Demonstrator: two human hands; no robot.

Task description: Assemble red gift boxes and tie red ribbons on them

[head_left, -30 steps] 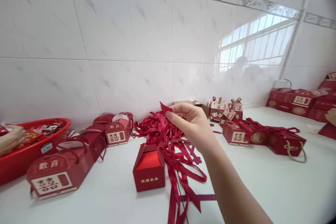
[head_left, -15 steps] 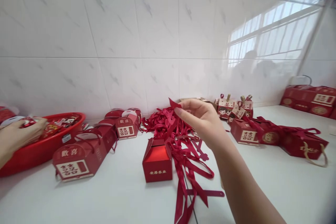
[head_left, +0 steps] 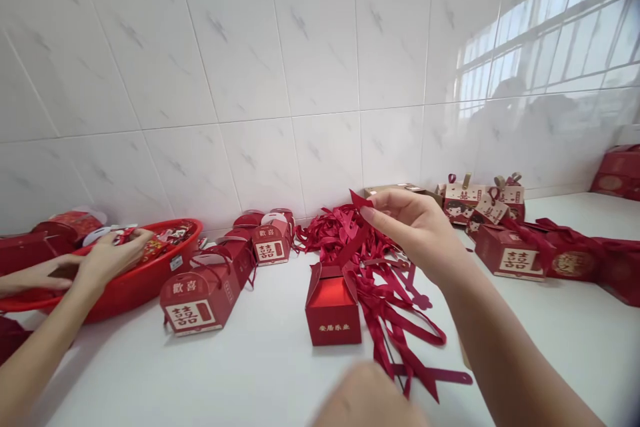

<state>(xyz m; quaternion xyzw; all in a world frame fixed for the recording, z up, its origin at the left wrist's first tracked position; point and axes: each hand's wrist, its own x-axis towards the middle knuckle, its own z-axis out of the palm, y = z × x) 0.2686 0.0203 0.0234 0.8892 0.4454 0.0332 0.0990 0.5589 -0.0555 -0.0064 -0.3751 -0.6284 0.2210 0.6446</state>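
My right hand [head_left: 415, 223] is closed in a pinch on the pointed end of a red ribbon [head_left: 358, 199], above the ribbon heap. My left hand [head_left: 370, 400] shows as a smear at the bottom edge, its fingers not readable. Between the two stands a small red gift box [head_left: 333, 323] with gold characters on its front and a bright red inner side. Behind and beside it lies a tangled pile of red ribbons [head_left: 333, 227], with loose strips trailing forward along the box's right side.
A co-worker's hands [head_left: 113, 257] work over a red basin [head_left: 125, 290] of wrapped sweets at the left. Handled red boxes [head_left: 200, 297] stand in a row beside it. More tied boxes [head_left: 520, 257] sit at the right. A tiled wall [head_left: 320, 47] closes off the back.
The view has swung left, so things sit farther right. My left hand has come in from below. My right hand keeps its pinch; a second co-worker's hand shows at the basin.
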